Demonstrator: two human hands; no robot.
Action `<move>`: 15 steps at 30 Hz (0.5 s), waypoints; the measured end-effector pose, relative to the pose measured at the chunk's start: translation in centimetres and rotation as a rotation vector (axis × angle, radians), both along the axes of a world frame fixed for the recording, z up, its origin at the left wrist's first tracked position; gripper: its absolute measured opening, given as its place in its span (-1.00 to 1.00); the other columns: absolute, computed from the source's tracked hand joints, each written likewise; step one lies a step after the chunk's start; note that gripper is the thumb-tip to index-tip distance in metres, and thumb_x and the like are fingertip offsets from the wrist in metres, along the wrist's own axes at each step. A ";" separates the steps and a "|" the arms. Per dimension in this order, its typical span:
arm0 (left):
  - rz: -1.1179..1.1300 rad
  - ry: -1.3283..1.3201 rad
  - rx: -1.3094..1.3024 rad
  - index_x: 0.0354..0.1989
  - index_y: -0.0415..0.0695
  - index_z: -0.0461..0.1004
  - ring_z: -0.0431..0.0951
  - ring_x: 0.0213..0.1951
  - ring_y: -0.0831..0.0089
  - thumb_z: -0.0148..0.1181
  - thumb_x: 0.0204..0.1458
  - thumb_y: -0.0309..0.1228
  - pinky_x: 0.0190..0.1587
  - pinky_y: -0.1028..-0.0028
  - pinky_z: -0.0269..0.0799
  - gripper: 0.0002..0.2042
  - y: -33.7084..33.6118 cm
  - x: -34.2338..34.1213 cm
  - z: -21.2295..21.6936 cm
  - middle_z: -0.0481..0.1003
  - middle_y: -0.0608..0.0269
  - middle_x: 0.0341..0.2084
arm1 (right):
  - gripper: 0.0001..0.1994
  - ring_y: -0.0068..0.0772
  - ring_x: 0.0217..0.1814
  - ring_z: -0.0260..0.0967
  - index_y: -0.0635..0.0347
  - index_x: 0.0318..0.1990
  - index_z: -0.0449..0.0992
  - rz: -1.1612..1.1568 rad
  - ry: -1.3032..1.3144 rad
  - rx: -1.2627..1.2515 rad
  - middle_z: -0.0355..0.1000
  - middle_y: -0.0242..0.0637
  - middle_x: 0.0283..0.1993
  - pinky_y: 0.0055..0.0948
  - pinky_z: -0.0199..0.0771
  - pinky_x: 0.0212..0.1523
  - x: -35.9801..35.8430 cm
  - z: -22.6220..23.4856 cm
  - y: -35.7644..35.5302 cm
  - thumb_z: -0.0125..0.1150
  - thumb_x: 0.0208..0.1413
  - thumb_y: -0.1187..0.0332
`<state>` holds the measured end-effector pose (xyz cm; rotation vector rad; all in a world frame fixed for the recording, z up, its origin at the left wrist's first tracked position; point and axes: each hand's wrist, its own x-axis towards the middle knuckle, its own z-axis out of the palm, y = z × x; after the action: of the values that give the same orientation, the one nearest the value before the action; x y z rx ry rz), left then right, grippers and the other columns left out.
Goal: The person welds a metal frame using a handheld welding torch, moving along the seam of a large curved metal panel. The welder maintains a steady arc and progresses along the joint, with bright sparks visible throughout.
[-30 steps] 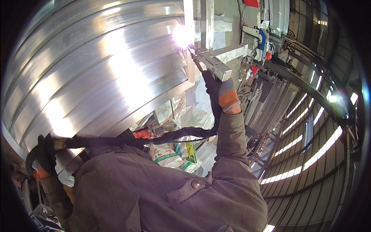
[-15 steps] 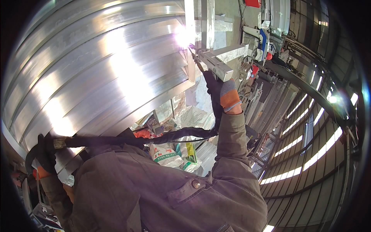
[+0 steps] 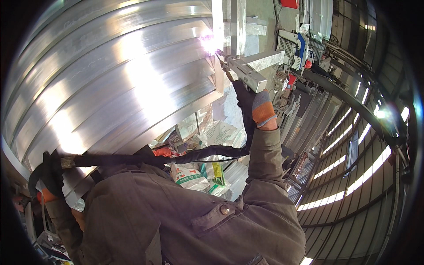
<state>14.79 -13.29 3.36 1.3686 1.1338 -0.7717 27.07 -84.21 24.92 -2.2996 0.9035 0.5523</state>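
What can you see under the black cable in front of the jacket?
Around the black cable, a red item shows along its upper edge and a white and green bag below it in the picture. Whatever the cable directly covers cannot be seen.

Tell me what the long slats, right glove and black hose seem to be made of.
Long slats: bare metal, perhaps aluminium; silvery and semi-gloss, with broad bright reflections.
Right glove: matte, close-fitting grey and orange cuff suggests knit fabric; dark part unclear.
Black hose: matte, wrinkled covering, likely fabric or leather; rubber possible.
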 end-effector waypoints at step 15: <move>-0.015 0.002 0.003 0.08 -0.09 0.74 0.29 -0.53 0.68 0.17 0.52 0.21 -0.44 0.54 0.13 -0.45 -0.7 0.1 0.3 0.42 0.53 -0.50 | -0.66 -0.57 -0.55 0.47 0.23 0.02 0.77 0.012 0.004 -0.013 0.60 -0.43 -0.46 -0.38 0.41 -0.54 -0.2 0.6 0.5 0.53 0.43 0.10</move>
<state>14.87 -13.95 3.62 1.3805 1.1280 -0.7824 26.84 -83.74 25.51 -2.3175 0.8976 0.5581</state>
